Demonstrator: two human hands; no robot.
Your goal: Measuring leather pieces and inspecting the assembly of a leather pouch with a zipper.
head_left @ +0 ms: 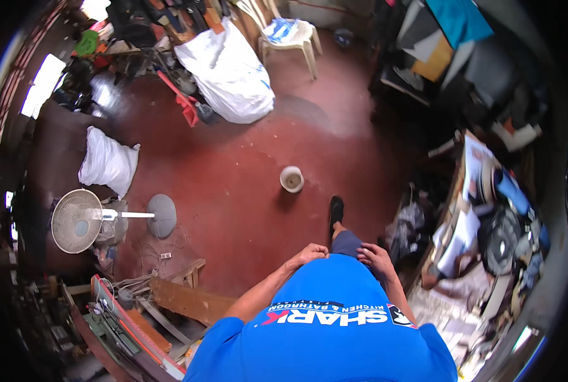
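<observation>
My left hand (312,253) is at the front hem of my blue shirt (335,280), its fingers curled in. Whatever lies within those fingers, if anything, is too small to make out. On the other side of the hem, beside my dark shorts (346,243), my right hand (374,256) has its fingers bent, and what they may hold is hidden. One dark shoe (336,210) shows ahead of me. Farther forward a small whitish pot (300,180) stands on the red floor (233,184), apart from both hands.
A standing fan (162,216) and a white sack (107,160) are at left. Ahead stand a large white sack (230,73) and a plastic chair (303,32). Cluttered materials (465,248) line the right side; wooden boards (185,302) lie near left.
</observation>
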